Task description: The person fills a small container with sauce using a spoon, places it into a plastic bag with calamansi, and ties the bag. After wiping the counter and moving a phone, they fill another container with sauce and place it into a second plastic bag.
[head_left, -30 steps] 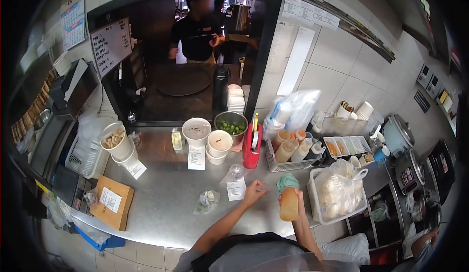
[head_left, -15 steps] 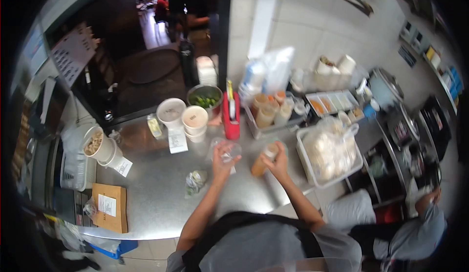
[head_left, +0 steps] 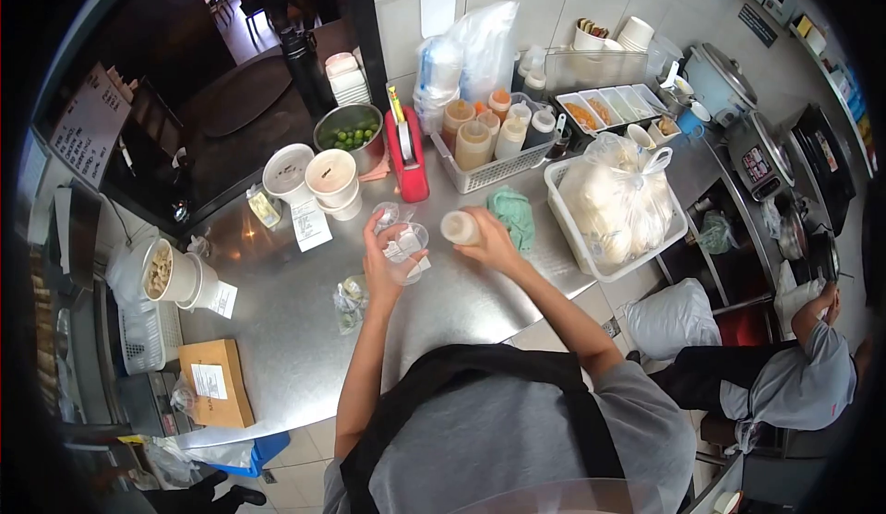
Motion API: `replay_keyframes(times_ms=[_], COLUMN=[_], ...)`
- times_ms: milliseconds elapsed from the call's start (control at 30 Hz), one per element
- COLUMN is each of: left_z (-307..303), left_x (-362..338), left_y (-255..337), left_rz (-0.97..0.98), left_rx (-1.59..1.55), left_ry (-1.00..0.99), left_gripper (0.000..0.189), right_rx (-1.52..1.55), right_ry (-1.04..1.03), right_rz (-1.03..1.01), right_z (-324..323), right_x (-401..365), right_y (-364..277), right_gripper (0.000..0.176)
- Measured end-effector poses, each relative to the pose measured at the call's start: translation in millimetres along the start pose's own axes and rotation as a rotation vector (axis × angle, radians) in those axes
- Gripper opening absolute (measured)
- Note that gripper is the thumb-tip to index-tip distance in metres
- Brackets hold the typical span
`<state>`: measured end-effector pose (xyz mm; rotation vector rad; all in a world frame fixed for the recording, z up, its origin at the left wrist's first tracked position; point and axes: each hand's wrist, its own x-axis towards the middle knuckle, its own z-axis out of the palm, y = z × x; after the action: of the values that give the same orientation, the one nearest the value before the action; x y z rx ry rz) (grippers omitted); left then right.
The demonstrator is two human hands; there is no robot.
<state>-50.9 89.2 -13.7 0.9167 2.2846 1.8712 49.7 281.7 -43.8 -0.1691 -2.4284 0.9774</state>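
My left hand (head_left: 380, 274) is closed around a small clear plastic cup (head_left: 407, 243), held over the steel counter. More clear plastic (head_left: 391, 215) shows just behind its fingers. My right hand (head_left: 493, 245) grips a squeeze bottle (head_left: 458, 228), whose pale round end faces up and leftward, a short gap from the cup. Beyond the right hand lies a crumpled green cloth (head_left: 513, 219). A knotted clear bag (head_left: 351, 304) rests on the counter left of my left wrist.
A red tape dispenser (head_left: 407, 159) and a basket (head_left: 494, 174) of squeeze bottles stand behind my hands. Lidded tubs (head_left: 332, 174) and a brown paper bag (head_left: 217, 383) are to the left. At right sits a white bin (head_left: 591, 260); a co-worker (head_left: 794, 376) is beyond.
The squeeze bottle has moved up and left in my right hand and turned from nearly upright, coming nearer the cup. The whole view has shifted, and the green cloth now shows plainly.
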Motion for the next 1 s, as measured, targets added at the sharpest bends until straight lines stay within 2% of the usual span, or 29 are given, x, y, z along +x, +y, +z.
replay_keyframes(times_ms=[67, 133, 300, 400, 500, 1000], left_z=[-1, 1, 9, 12, 14, 19], left_x=[-2, -4, -9, -13, -16, -18], left_y=[-4, -7, -6, -4, -6, -10], left_rz=[-0.013, 0.029, 0.087, 0.083, 0.071, 0.033], left_rx=[0.012, 0.069, 0.153, 0.155, 0.108, 0.011], left_ry=[-0.018, -0.014, -0.031, -0.022, 0.007, 0.068], left_gripper=[0.089, 0.089, 0.087, 0.085, 0.085, 0.083], right_rx=[-0.345, -0.503, -0.842, -0.886, -0.909, -0.946], right_ry=[-0.124, -0.094, -0.104, -0.143, -0.168, -0.228], right_rz=[-0.104, -0.274, -0.591, -0.673, -0.731, -0.756], right_z=[-20, -26, -43, -44, -46, -49], right_x=[14, 23, 46, 56, 63, 77], right_y=[-20, -25, -39, -44, -53, -63], right_gripper=[0.059, 0.045, 0.029, 0.023, 0.028, 0.024])
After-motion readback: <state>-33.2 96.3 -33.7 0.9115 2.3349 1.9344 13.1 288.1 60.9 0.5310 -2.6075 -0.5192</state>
